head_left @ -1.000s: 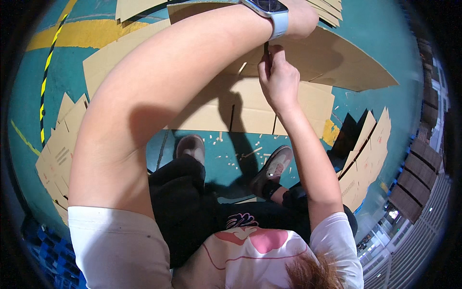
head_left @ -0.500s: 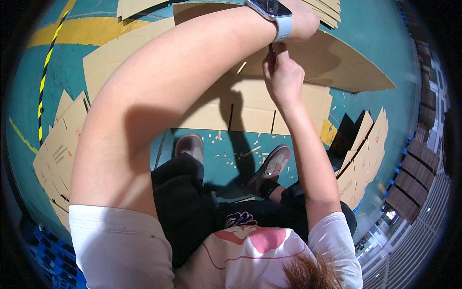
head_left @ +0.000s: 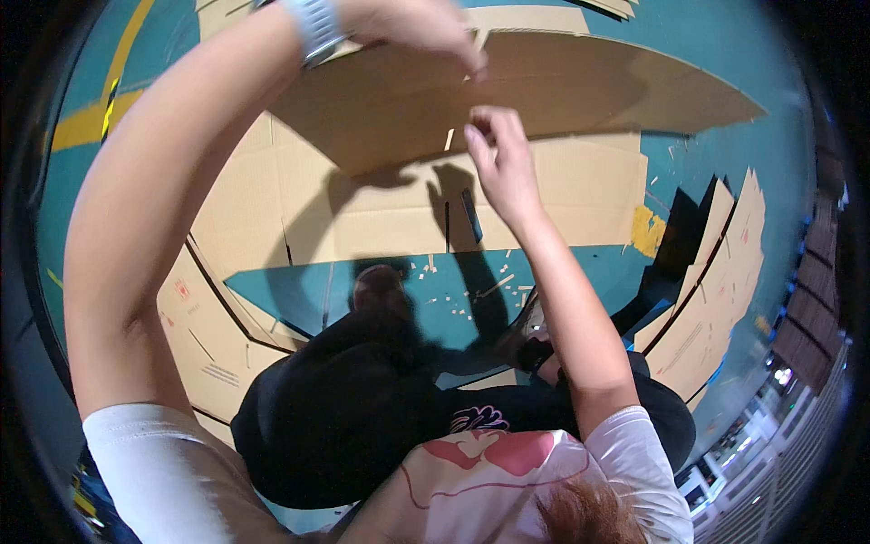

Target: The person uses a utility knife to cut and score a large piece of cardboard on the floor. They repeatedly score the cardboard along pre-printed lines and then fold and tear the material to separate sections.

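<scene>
A large brown cardboard sheet (head_left: 399, 222) lies in front of me, with a wide flap (head_left: 580, 86) raised along its far side. My left hand (head_left: 412, 23), a watch on its wrist, reaches over the flap's upper edge. Its fingers are smeared by motion, so contact or grip cannot be made out. Nearer to me, in front of the flap, my right hand (head_left: 507, 163) has bent fingers, with the thumb apart and nothing visible between them. Below it, a slim dark tool (head_left: 471, 216) lies on the sheet beside a narrow slot; its kind is unclear.
Printed cardboard sheets (head_left: 698, 313) are stacked to my right, and more cardboard (head_left: 204, 331) lies to my left. Small cardboard scraps (head_left: 458, 288) litter the green floor near my feet. Brown stacks (head_left: 807, 326) stand at the far right.
My left hand has moved left, away from my right hand. The right hand has come nearer, its fingers loosened. The slim dark tool now shows on the sheet.
</scene>
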The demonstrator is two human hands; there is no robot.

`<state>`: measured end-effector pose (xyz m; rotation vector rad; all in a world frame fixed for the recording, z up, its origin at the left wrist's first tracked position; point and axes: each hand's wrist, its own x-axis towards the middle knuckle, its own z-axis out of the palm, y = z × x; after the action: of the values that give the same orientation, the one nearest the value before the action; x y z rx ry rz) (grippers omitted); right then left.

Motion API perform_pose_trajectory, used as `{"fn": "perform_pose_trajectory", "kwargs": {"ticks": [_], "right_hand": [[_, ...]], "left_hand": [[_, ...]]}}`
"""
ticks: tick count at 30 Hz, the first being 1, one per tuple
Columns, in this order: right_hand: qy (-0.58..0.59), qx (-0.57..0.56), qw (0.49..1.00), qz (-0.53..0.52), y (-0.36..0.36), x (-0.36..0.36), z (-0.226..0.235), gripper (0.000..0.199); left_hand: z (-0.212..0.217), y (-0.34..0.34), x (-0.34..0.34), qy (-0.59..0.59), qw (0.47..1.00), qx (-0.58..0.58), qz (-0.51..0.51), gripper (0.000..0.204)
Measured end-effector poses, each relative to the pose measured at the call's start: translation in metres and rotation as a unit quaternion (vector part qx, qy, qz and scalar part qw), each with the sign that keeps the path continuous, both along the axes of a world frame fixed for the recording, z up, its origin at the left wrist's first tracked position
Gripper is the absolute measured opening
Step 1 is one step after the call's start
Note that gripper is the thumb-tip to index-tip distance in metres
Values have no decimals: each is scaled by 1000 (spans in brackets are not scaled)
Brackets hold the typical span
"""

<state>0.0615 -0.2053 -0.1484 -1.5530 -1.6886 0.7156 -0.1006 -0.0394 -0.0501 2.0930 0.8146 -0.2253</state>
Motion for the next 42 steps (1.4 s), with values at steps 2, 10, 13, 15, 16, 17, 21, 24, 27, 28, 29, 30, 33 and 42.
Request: {"fn": "perform_pose_trajectory", "kwargs": {"ticks": [2,10,13,15,16,17,21,24,27,28,29,30,33,42], "right_hand": [[46,-39,998,-36,19,-13,16,20],[138,-45,987,-76,16,-43,18,26],[198,-75,969,-123,14,-37,15,28],[260,-26,947,-188,8,-45,-24,28],[191,-63,966,-164,6,-41,-21,31],[130,-12,983,-128,13,-51,1,36],[169,-103,970,-141,17,-76,-29,53],[258,-196,944,-71,8,-65,-10,73],[193,-110,968,-120,8,-72,-16,63],[121,-28,978,-167,8,-75,-7,51],[108,-23,979,-172,10,-79,-9,51],[120,-27,976,-180,11,-82,-13,57],[223,-90,956,-165,13,-83,-22,71],[419,-158,883,-141,19,-47,26,36]], "left_hand": [[18,-9,-21,23,985,-162,52,52],[9,-18,-42,-10,984,-157,89,56],[-1,-16,-26,-53,994,-88,29,58],[22,-22,-2,-68,983,-170,7,43],[37,-34,7,-30,987,-151,53,40],[47,-32,-12,-8,995,-91,51,41],[31,-27,-30,21,968,-237,84,58],[43,-37,-11,88,990,-107,-15,53],[29,-18,-27,139,986,-11,-96,55],[31,-14,-23,138,981,-6,-136,55],[34,-13,-20,137,976,-2,-171,56],[36,-12,-18,135,970,2,-204,56],[44,-17,-5,168,966,-34,-196,55],[40,-29,-13,65,994,-83,-22,49]]}}
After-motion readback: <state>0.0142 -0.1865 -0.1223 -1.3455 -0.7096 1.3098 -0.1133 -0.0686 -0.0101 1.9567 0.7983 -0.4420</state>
